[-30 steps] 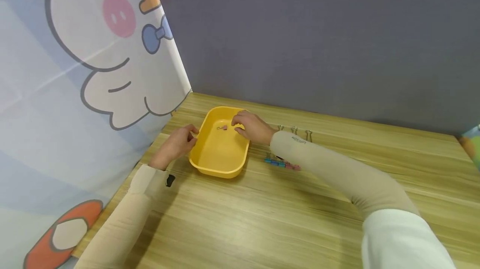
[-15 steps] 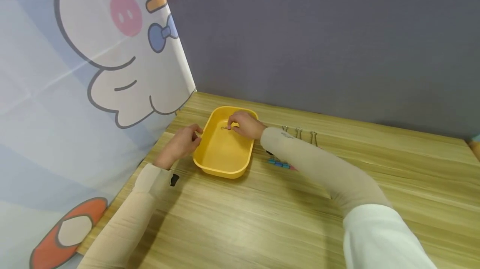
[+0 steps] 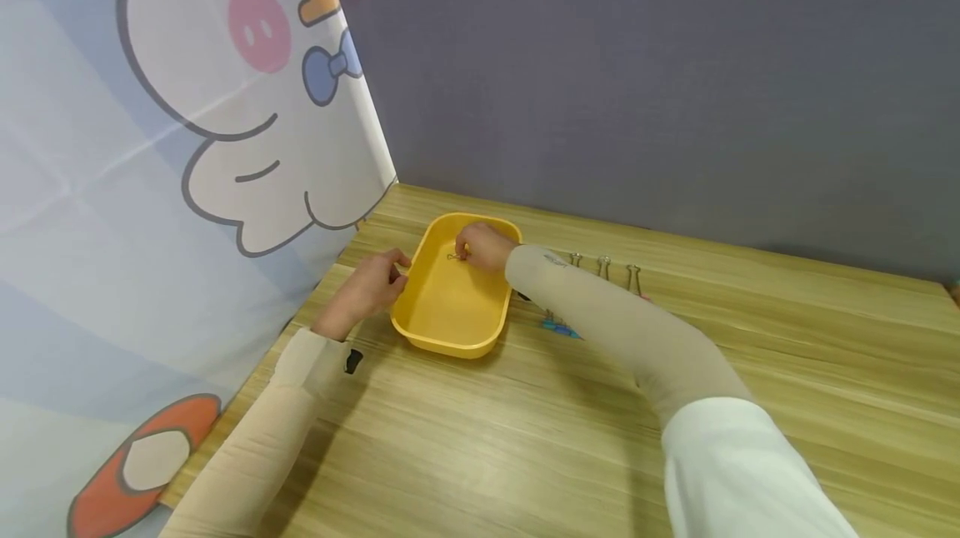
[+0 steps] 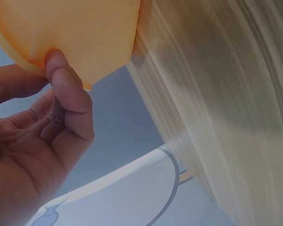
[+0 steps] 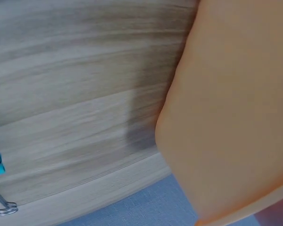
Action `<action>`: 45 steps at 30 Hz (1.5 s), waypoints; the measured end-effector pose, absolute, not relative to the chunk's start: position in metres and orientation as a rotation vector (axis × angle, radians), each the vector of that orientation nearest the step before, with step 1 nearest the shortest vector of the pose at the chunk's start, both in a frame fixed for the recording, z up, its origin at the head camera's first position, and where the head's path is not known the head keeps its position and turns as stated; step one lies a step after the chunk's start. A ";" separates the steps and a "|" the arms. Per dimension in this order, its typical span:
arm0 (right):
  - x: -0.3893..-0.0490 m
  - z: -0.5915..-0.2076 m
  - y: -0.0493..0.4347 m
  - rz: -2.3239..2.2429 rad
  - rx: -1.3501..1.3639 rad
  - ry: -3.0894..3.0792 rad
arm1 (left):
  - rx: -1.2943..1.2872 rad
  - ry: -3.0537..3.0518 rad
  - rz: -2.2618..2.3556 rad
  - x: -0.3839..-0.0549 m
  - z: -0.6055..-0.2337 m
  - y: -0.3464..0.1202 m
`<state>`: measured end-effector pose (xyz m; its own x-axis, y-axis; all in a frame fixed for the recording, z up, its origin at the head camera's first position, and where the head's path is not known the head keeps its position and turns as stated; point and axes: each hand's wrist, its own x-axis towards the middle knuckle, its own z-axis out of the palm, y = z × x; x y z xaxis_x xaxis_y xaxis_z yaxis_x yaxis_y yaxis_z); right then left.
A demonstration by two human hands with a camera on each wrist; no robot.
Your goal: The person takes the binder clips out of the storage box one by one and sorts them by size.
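Note:
A yellow plastic tray (image 3: pixel 450 348) stands on the wooden table. My left hand (image 3: pixel 371 288) pinches its left rim between thumb and fingers; the left wrist view shows the fingertips (image 4: pixel 56 59) on the inner side of the wall. Inside the tray, toward the far end, my right hand (image 3: pixel 483 246) pinches a small binder clip (image 3: pixel 453 256). Only the clip's silver handle pokes out past the fingers, and its body is hidden. In the right wrist view, the tray's outer wall (image 5: pixel 226 108) covers nearly all of that hand.
Right of the tray lie blue binder clips (image 3: pixel 561 328), partly under the right forearm. Farther back, several binder clips with upright silver handles (image 3: pixel 604 265) stand in a row. A grey panel (image 3: pixel 637 88) rises behind the table (image 3: pixel 465 455), and a cartoon-printed sheet (image 3: pixel 150 188) hangs at left.
My right hand has moved left and down to the pink binder clip in the tray, its fingers closing on it. The left hand stays at the rim. The head view has shifted slightly.

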<state>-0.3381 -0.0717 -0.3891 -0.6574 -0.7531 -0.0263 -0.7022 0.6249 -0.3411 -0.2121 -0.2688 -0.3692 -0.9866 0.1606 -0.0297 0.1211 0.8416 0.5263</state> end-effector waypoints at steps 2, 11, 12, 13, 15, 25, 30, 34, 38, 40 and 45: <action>-0.339 -0.390 -0.072 -0.443 -1.209 2.680 | 0.216 2.938 0.833 -0.212 -0.369 -0.268; -0.340 -0.395 -0.070 -0.477 -1.199 2.671 | 0.204 2.925 0.826 -0.213 -0.368 -0.266; -0.339 -0.395 -0.070 -0.475 -1.196 2.672 | 0.206 2.926 0.827 -0.212 -0.368 -0.266; -0.338 -0.394 -0.070 -0.473 -1.194 2.673 | 0.208 2.926 0.828 -0.212 -0.368 -0.266; -0.337 -0.393 -0.069 -0.466 -1.191 2.677 | 0.213 2.930 0.827 -0.212 -0.367 -0.266; -0.333 -0.390 -0.070 -0.484 -1.284 2.650 | 0.208 2.941 0.809 -0.212 -0.366 -0.266; -0.333 -0.392 -0.070 -0.496 -1.326 2.617 | 0.213 2.949 0.805 -0.213 -0.366 -0.265; -0.333 -0.393 -0.070 -0.497 -1.320 2.615 | 0.215 2.952 0.809 -0.213 -0.366 -0.264; -0.334 -0.393 -0.069 -0.500 -1.316 2.609 | 0.219 2.953 0.813 -0.212 -0.367 -0.264; -0.334 -0.393 -0.067 -0.512 -1.326 2.598 | 0.226 2.957 0.811 -0.211 -0.368 -0.265; -0.332 -0.385 -0.064 -0.531 -1.366 2.568 | 0.234 2.963 0.817 -0.210 -0.368 -0.268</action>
<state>-0.3322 -0.0639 -0.3848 -0.5597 -0.8287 0.0048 -0.7627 0.5128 -0.3940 -0.2100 -0.2683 -0.3680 -0.9867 0.1615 -0.0164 0.1302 0.8481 0.5136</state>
